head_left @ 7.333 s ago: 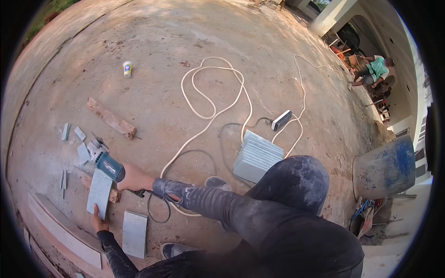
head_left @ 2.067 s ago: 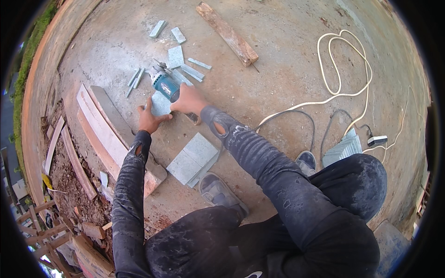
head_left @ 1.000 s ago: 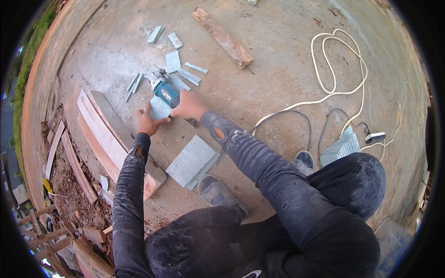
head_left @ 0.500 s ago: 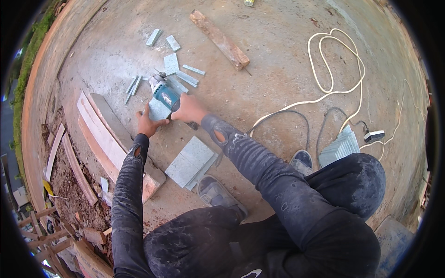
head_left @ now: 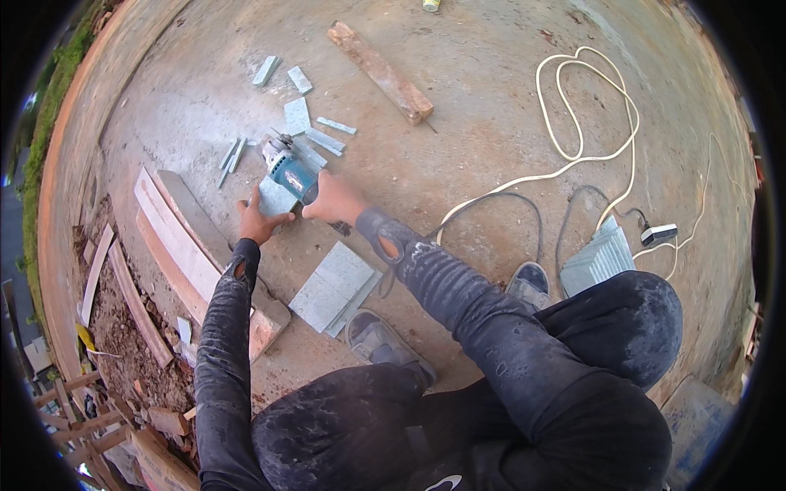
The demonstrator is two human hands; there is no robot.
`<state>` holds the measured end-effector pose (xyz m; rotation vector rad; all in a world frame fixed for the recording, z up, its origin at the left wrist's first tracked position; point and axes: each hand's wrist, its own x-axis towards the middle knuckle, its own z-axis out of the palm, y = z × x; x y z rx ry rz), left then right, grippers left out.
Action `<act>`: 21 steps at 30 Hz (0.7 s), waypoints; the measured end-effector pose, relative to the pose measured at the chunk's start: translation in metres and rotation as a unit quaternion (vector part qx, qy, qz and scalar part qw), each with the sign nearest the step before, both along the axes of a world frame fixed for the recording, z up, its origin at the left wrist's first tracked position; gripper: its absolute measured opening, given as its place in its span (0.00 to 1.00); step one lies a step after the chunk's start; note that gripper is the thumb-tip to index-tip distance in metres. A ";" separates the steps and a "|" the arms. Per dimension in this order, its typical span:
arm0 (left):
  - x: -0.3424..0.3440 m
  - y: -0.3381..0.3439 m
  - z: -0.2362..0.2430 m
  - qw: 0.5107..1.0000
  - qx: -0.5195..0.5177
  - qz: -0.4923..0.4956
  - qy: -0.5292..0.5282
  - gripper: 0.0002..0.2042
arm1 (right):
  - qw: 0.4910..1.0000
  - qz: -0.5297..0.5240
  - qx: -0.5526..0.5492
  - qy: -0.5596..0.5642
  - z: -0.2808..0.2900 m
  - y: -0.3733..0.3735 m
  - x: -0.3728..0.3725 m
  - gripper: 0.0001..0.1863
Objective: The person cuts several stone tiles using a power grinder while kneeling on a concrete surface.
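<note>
My right hand [head_left: 337,198] is wrapped round the rear of a teal angle grinder [head_left: 291,175], its metal head pointing away from me. Under and beside the grinder lies a pale green-grey stone tile [head_left: 273,200]. At the tile's near left corner, my left hand [head_left: 259,221] grips the edge, thumb to the right and fingers along the left side. Past the grinder head are a squarish cut piece [head_left: 296,116] and narrow strips [head_left: 325,141] of the same stone. Thin slivers [head_left: 232,155] rest to the left. The grinder's disc is small and hard to make out.
Flat tiles [head_left: 334,282] lie by my left shoe; a tile stack [head_left: 600,255] stands by my right knee. A wooden beam [head_left: 381,72] lies ahead. A cream cord [head_left: 576,155] loops at right, near a power socket [head_left: 659,235]. Long boards [head_left: 176,237] lie left.
The view has shifted slightly, so the ground things sit a little further left. Both hands keep their holds, and the grinder stays over the tile almost unmoved.
</note>
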<state>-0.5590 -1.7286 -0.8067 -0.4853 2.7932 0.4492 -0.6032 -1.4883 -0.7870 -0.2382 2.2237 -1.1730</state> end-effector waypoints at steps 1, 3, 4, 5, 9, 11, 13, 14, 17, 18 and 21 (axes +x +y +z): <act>0.000 0.000 0.000 1.000 -0.002 0.000 -0.001 0.64 | 1.000 -0.004 -0.004 0.014 -0.001 0.001 0.002 0.40; 0.000 0.001 0.002 1.000 -0.005 0.000 -0.002 0.63 | 0.999 -0.011 -0.005 0.039 -0.003 0.002 0.005 0.36; -0.001 0.002 0.002 1.000 0.000 0.002 -0.004 0.63 | 0.999 -0.012 -0.009 0.042 -0.003 0.003 0.006 0.36; -0.001 0.002 0.003 1.000 0.004 0.004 -0.007 0.63 | 0.999 -0.012 -0.006 0.040 -0.004 0.003 0.006 0.36; -0.001 0.002 0.004 1.000 0.010 0.007 -0.013 0.63 | 1.000 -0.008 0.000 0.030 -0.005 0.006 0.009 0.35; -0.001 0.001 0.002 1.000 -0.002 0.002 -0.014 0.63 | 0.999 -0.009 -0.003 0.032 -0.004 0.008 0.012 0.34; -0.001 0.000 0.000 1.000 -0.005 0.000 -0.013 0.63 | 1.000 -0.008 -0.001 0.029 -0.003 0.010 0.013 0.34; -0.001 -0.001 -0.001 1.000 -0.003 0.001 -0.013 0.63 | 1.000 -0.008 0.000 0.026 -0.002 0.011 0.014 0.34; -0.002 -0.003 -0.003 1.000 0.002 0.002 -0.014 0.63 | 1.000 -0.010 -0.001 0.021 0.000 0.015 0.016 0.34; -0.002 -0.003 -0.003 1.000 0.004 0.009 -0.016 0.63 | 1.000 -0.010 0.002 0.018 0.000 0.016 0.017 0.34; -0.002 -0.004 -0.004 1.000 0.006 -0.001 -0.016 0.63 | 1.000 -0.005 0.004 0.023 0.001 0.018 0.017 0.36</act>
